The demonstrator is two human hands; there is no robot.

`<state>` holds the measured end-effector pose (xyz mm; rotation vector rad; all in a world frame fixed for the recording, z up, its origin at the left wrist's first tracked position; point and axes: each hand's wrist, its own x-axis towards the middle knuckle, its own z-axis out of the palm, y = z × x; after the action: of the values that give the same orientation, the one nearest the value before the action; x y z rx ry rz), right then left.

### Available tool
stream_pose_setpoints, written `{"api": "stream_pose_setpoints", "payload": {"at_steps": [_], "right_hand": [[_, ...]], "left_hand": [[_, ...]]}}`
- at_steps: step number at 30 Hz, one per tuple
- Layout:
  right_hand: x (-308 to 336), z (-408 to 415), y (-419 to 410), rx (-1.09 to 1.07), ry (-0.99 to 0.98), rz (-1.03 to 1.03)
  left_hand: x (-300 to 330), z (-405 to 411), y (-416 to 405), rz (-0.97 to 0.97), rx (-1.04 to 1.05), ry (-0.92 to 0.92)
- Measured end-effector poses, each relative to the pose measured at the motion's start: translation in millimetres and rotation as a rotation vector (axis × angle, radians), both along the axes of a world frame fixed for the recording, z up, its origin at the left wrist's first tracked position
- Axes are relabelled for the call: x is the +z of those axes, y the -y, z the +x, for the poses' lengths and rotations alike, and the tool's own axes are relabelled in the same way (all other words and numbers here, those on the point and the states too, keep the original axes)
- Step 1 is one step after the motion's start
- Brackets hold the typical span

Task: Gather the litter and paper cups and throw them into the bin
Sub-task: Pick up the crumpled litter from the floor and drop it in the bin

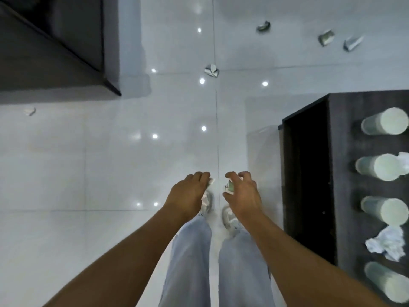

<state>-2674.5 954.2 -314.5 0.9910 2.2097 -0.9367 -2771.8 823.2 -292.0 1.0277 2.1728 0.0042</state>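
Observation:
My left hand [190,192] curls around a small white scrap [211,181] that peeks out past its fingers. My right hand [242,191] grips a crumpled greenish paper cup [229,187]. Both hands hang over my shoes and the white tiled floor. Several crushed cups and scraps lie on the floor ahead: one [211,70] at the tile joint, three more at the far right [263,26] [326,37] [353,43], and a small white scrap [30,111] at the left. Several upside-down paper cups [385,124] and crumpled paper [386,243] sit on the dark table [340,173]. No bin is visible.
A dark cabinet [55,47] fills the upper left corner. The dark table runs along the right edge with a shadowed opening [303,185] on its side. Glossy floor tiles [110,162] reflect ceiling lights between them.

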Motion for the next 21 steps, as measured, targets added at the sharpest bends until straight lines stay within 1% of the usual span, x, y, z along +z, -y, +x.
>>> {"api": "stream_pose_setpoints", "payload": {"at_steps": [2, 6, 12, 17, 21], "right_hand": [[33.7, -4.4, 3.7, 0.065, -0.022, -0.003], [96.7, -5.1, 21.5, 0.306, -0.080, 0.025], [167.3, 0.9, 72.6, 0.650, -0.158, 0.056], [204.2, 13.4, 145.4, 0.936, -0.230, 0.036], [224.1, 37.3, 228.7, 1.209, -0.261, 0.014]], "left_hand": [[29.4, 1.2, 12.5, 0.008, 0.077, -0.038], [86.5, 17.6, 46.6, 0.002, 0.278, -0.080], [151.0, 73.6, 111.7, 0.034, 0.609, -0.117], [182.9, 143.0, 190.5, 0.069, 0.936, -0.134], [198.0, 216.1, 259.1, 0.080, 1.161, -0.179]]}}
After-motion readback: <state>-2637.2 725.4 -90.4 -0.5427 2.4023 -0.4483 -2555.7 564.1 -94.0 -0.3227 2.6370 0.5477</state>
